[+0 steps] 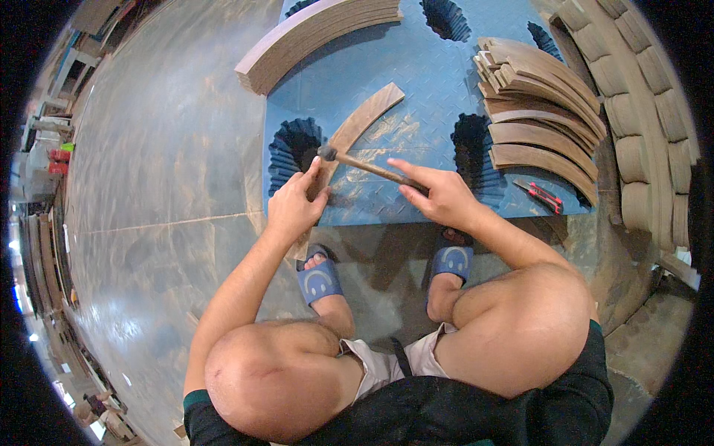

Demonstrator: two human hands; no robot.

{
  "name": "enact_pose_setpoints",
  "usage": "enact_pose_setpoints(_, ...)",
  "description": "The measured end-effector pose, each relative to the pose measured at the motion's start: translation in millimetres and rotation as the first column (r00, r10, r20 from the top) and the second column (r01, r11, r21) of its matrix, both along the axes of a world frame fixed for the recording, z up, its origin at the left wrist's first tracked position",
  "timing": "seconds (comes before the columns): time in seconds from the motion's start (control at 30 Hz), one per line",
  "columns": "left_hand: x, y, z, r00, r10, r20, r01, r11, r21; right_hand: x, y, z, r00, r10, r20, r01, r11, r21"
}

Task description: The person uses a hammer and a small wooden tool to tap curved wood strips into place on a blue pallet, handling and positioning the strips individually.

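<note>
A curved wooden strip (pixel 368 115) lies slantwise over the near left part of a blue pallet (pixel 413 82), its lower end jutting past the near edge. My left hand (pixel 296 202) grips this strip near that end, thumb on one side and fingers on the other. In my right hand (pixel 446 197) is the handle of a hammer (pixel 372 169), with the index finger stretched along it. The hammer's dark head is over the strip, just beyond my left fingertips; whether it touches the wood I cannot tell.
Stacked curved strips (pixel 320 33) stand at the pallet's far left, and a looser pile (pixel 543 111) lies at its right. A red and black utility knife (pixel 541 195) rests near the right corner. Deep ribbed holes (pixel 472 145) open in the pallet. More curved pieces (pixel 632 156) are stacked farther right.
</note>
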State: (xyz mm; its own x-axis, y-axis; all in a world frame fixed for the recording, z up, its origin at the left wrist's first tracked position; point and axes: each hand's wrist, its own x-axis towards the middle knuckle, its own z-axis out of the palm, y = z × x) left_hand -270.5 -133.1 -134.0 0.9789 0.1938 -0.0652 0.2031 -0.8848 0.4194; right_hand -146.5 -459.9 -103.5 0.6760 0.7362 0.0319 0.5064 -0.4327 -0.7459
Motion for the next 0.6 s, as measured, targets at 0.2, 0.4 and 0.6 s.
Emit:
enact_pose_setpoints(0.2, 10, -9, -7, 0.999, -0.027, -0.034, 0.026, 0.999, -0.023, 1, -13, -10, 0.958, 0.108, 0.268, -0.073, 0.988, -0.136)
enact_pose_setpoints(0.4, -3, 1, 4, 1.0, -0.01, -0.007, 0.01, 1.0, -0.008, 4, -1, -8, 0.938, 0.107, 0.329, -0.061, 0.987, -0.147)
enact_pose_setpoints(0.6, 1, -3, 3, 0.999, -0.033, -0.01, 0.033, 0.999, 0.008, 97, -94, -33, 0.815, -0.526, 0.242, 0.531, 0.846, 0.05)
